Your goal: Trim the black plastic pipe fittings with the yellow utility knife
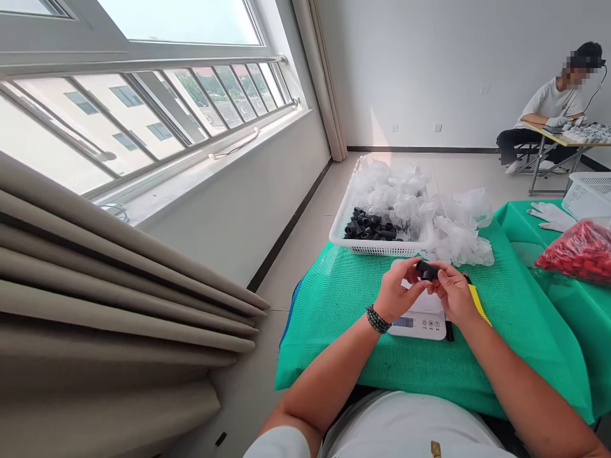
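Note:
Between my two hands is a black tee-shaped pipe fitting (428,272), held above a white digital scale (417,326) whose display appears to read 0.0. My left hand (398,289) grips the fitting from the left with thumb and fingers. On the other side, the fingers of my right hand (454,294) are closed on its right end. Partly hidden behind my right hand lies a yellow object (478,305), its kind unclear. Beyond the scale, a white basket (382,250) holds several loose black fittings (365,227) and crumpled clear plastic bags (391,184).
A green cloth (334,318) covers the table. At right are a bag of red parts (575,251), white gloves (551,215) and another white basket (592,194). A co-worker (548,105) sits at a far table. Left are a curtain (95,280) and window.

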`<state>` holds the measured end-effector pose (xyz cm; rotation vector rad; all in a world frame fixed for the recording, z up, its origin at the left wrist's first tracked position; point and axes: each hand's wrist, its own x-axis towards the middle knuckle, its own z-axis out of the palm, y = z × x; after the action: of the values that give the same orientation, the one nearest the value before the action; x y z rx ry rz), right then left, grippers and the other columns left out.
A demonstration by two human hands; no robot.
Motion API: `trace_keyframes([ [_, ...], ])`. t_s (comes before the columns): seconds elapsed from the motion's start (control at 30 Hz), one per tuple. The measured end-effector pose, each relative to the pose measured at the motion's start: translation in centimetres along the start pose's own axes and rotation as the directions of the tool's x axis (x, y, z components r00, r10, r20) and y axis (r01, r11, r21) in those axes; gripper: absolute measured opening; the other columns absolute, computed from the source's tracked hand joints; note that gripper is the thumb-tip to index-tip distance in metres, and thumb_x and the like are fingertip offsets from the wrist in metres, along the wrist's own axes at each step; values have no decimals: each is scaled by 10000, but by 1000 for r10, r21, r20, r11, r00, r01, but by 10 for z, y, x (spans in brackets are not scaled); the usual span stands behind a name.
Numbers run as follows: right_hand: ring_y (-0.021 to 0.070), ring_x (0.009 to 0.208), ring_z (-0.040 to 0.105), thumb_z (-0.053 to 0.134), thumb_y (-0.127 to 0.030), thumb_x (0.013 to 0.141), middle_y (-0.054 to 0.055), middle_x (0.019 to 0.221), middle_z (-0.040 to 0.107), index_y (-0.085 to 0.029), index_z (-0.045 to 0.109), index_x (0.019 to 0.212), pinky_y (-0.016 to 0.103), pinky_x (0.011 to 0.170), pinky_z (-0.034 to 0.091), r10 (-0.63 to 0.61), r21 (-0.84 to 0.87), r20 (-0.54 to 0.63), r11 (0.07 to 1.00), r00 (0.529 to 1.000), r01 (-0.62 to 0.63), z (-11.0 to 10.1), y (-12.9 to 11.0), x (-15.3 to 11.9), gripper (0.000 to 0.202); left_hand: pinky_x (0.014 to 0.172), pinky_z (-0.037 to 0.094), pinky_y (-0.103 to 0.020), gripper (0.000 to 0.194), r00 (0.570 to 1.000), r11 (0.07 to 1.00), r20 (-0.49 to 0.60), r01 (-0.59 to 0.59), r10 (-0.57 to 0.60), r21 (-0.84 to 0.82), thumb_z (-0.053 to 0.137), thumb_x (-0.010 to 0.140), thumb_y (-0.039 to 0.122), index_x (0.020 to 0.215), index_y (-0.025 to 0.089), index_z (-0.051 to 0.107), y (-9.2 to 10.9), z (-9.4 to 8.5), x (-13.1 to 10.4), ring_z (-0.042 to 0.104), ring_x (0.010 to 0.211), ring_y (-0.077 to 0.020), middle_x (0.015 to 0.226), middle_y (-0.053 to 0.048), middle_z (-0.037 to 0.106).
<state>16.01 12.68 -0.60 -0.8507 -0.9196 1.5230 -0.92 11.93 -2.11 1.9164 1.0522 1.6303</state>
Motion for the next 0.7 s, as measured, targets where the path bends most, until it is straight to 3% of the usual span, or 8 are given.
trace_keyframes([
  [0.2,126,525,576,960,-638,645,9,659,712,-203,817,943,281,513,485,-10,5,-40,1000,999,11,0,1,1,546,727,632,-307,473,999,1000,30,-30,30,10,755,961,408,1385,221,660,2,-1,0,698,760,-153,935,-48,778],
  [0.43,133,529,572,925,-644,689,25,692,715,-193,796,955,287,482,490,-33,0,-32,999,999,33,-1,4,2,539,719,629,-300,485,996,998,65,-58,56,26,769,933,291,1401,230,658,2,-1,1,689,748,-143,968,-46,778],
  [0.63,97,441,474,915,-669,696,-35,542,598,-199,762,933,227,396,339,-13,18,-72,1000,997,15,-3,6,3,549,720,633,-300,448,995,997,86,-55,51,49,769,936,274,1371,229,671,4,0,2,716,766,-149,970,-47,783],
  [0.7,91,431,462,916,-688,683,-53,497,561,-203,757,921,223,407,351,-4,22,-68,1000,998,5,-4,7,3,563,723,630,-295,398,994,996,87,-67,61,57,733,955,247,1349,227,679,4,-1,3,726,801,-155,972,-48,783],
])
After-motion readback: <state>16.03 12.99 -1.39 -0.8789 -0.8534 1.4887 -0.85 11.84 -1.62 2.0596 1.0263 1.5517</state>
